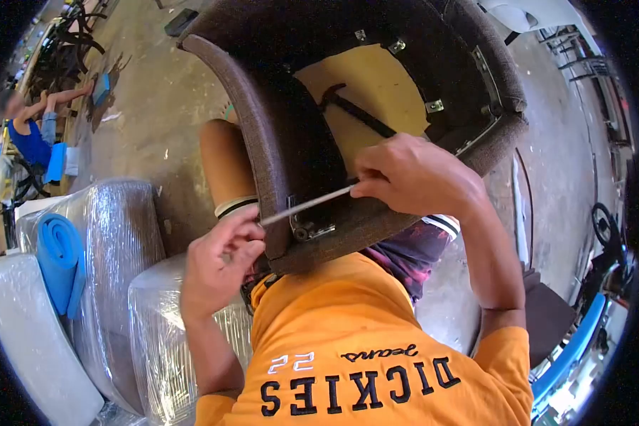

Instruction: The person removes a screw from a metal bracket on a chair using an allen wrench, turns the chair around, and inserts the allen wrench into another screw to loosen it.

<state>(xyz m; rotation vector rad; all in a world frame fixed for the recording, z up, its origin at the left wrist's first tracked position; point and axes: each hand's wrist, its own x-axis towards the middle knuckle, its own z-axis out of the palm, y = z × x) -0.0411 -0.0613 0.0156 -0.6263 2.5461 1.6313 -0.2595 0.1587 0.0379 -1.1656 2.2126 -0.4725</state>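
Note:
A thin grey rod [309, 204] slants across the near edge of a brown upholstered chair frame [252, 121] resting over my lap. My left hand [224, 259] pinches the rod's lower end, fingers curled. At its other end my right hand [412, 174] is closed on the rod, thumb against the fingers; what else may be in that palm is hidden. Below the rod, a metal bracket [305, 232] sits in the frame's near corner. A claw hammer [362, 113] lies inside the frame on a tan panel [376, 71], its handle running toward my right hand.
Plastic-wrapped cushioned pieces [121, 234] stand at my left, with a rolled blue foam sheet [60, 248] among them. Another person [32, 138] sits at the far left. Concrete floor [149, 92] surrounds the chair. A dark panel [547, 319] lies at my right.

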